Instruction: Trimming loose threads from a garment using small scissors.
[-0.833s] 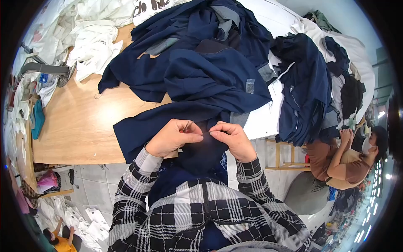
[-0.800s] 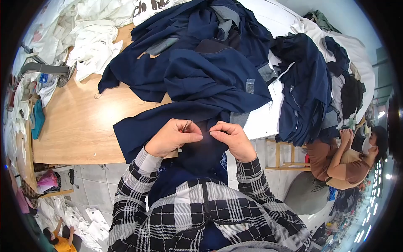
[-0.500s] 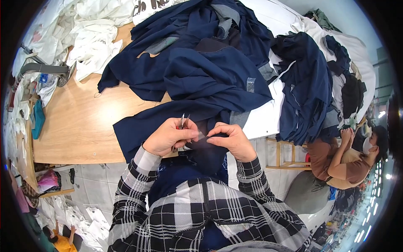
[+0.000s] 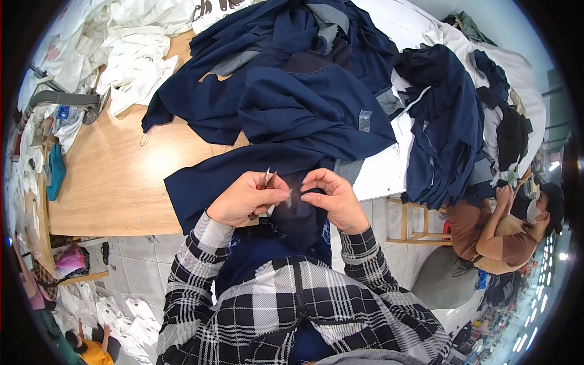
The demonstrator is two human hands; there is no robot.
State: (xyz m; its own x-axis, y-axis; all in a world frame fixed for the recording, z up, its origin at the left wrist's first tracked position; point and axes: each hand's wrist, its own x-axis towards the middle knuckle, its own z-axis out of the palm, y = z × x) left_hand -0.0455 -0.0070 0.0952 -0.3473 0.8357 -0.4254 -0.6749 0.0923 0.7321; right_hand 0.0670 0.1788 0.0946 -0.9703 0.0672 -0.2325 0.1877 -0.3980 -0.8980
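Observation:
In my left hand (image 4: 246,198) are small thread snips (image 4: 266,180) with red on them, their blades pointing up past the curled fingers. The same thumb and finger pinch a small whitish, translucent scrap (image 4: 289,196). My right hand (image 4: 336,199) is beside it, its thumb and bent fingers closed about the edge of a dark navy fabric (image 4: 302,222). That fabric hangs over my lap in front of the table edge. Beyond my hands a navy garment (image 4: 298,112) lies heaped on the table, with a clear sticker strip (image 4: 365,120) on it.
The wooden table (image 4: 103,176) spreads to the left, with white garments (image 4: 135,67) behind. Another navy pile (image 4: 441,128) hangs over the right edge, above a wooden stool (image 4: 409,228). A masked person (image 4: 508,228) sits at the right; another person (image 4: 91,350) is at lower left.
My right hand has shifted slightly away from the left, its thumb and forefinger now a little further apart. The whitish scrap shows more clearly at my left fingertips. The snips stay in my left hand.

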